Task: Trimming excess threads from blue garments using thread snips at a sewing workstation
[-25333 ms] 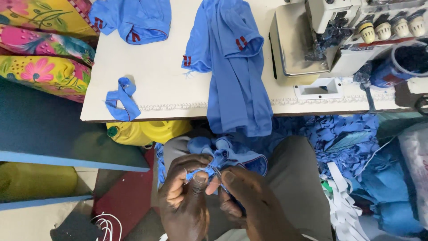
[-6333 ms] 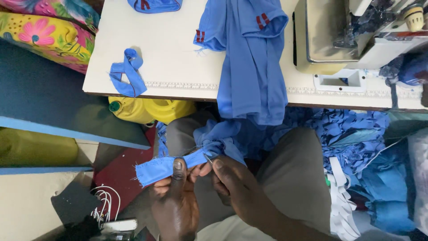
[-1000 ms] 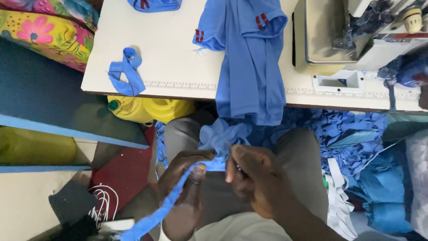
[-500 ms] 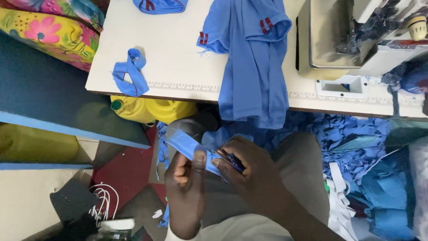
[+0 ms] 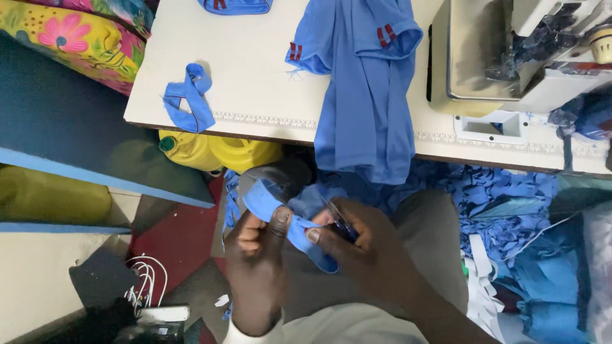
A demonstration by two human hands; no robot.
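My left hand (image 5: 258, 267) pinches a blue fabric strip (image 5: 264, 200) between thumb and fingers over my lap. My right hand (image 5: 357, 245) grips the same strip close beside it and also holds small dark snips (image 5: 333, 213), their tips pointing up-left. The strip loops upward from my left thumb and bends down under my right fingers. More bunched blue fabric (image 5: 319, 194) lies on my lap just behind the hands. A blue garment with red marks (image 5: 366, 95) hangs over the white table's (image 5: 255, 76) front edge above.
A folded blue strip (image 5: 188, 95) lies at the table's left front. A sewing machine (image 5: 503, 57) stands at the right. Under the table sits a yellow jerrycan (image 5: 217, 153). Blue scraps (image 5: 503, 204) pile at my right; floral cloth (image 5: 76, 38) far left; white cables (image 5: 146, 280) on the floor.
A second ago the strip trailed down to the lower left from my hands. It is now drawn up short and held between both hands close together.
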